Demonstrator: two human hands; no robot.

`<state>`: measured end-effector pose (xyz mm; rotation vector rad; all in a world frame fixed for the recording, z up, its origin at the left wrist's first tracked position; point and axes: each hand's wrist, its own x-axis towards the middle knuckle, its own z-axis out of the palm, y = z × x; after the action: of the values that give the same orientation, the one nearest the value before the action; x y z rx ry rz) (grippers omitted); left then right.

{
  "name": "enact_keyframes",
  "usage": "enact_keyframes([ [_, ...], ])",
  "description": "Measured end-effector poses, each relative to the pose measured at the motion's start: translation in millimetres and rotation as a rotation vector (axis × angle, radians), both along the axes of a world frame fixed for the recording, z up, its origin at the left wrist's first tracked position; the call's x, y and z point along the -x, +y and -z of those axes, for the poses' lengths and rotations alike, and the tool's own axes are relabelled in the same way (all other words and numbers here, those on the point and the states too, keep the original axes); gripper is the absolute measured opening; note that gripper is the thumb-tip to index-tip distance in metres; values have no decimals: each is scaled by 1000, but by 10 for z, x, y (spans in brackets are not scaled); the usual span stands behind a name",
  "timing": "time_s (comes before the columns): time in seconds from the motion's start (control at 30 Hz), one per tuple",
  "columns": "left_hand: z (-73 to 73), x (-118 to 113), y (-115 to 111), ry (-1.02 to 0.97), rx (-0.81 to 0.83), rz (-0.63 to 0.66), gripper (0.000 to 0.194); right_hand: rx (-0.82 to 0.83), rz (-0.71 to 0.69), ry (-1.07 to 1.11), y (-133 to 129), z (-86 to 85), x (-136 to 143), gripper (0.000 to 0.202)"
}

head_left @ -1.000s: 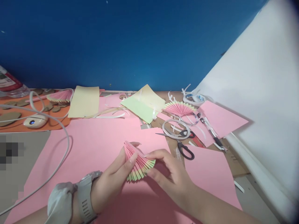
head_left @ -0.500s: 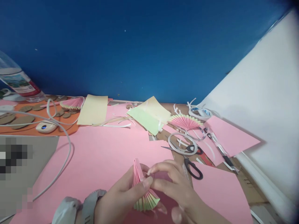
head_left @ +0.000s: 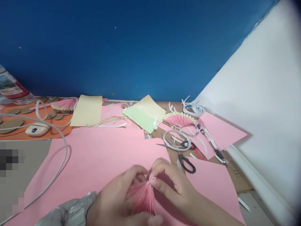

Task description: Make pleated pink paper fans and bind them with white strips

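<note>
A blue wall [head_left: 141, 47] stood behind the bench [head_left: 37, 153]. Over a pink sheet [head_left: 94, 153], a pleated pink fan [head_left: 145, 197] was held between both hands: the left hand [head_left: 113, 197] grasped its spread folds, the right hand's [head_left: 175, 182] grip pinched its gathered end.

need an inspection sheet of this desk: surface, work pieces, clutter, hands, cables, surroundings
Surface: large pink sheet spread beneath the hands.
Job's things: pleated pink fan in hand; second fan beyond the scissors; third fan far left.
Clutter: scissors, pen, yellow sheet, paper strips.
Hands: left hand holds the folds, blurred; fingers of the right hand pinch the gathered end.
Cables: pale cable curves across the pink sheet's left part.
Surroundings: blue wall behind; white panel right; bottle far left.
</note>
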<state>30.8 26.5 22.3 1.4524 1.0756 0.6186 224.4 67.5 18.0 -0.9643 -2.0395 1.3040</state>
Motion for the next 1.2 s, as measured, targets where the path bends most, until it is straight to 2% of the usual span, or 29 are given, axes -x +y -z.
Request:
enact_keyframes([
  [0.07,102,6,-32,161,-228,-158,78,-114,74,10,-15,36,-15,4],
  [0.1,152,2,-46,189,-342,-185,86,-173,104,11,-25,52,-17,4],
  [0.17,226,-16,-64,215,-528,-218,94,-287,127,8,-49,73,-14,8],
  [0.23,249,-36,-64,261,-603,-213,92,-385,110,12,-66,74,-7,13],
  [0.37,170,-53,-18,325,-577,-242,64,-439,122,69,-57,63,-23,18],
  [0.5,84,-49,40,356,-606,-279,39,-308,217,140,-22,98,-58,15],
  [0.7,91,-25,47,417,-614,-258,34,-58,337,161,-15,139,-11,6],
  [0.8,71,2,43,380,-519,-286,31,27,367,150,-3,129,14,9],
  [0.87,52,23,55,327,-438,-283,26,27,385,125,11,116,18,10],
  [0.93,43,41,73,277,-370,-274,20,16,365,121,25,102,15,10],
  [1.03,62,58,93,240,-337,-253,18,23,237,144,39,82,-1,7],
  [1.13,95,65,93,245,-360,-243,19,-12,111,52,41,70,-34,25],
  [1.2,105,64,89,255,-365,-237,20,-132,56,-62,37,67,-56,35],
])
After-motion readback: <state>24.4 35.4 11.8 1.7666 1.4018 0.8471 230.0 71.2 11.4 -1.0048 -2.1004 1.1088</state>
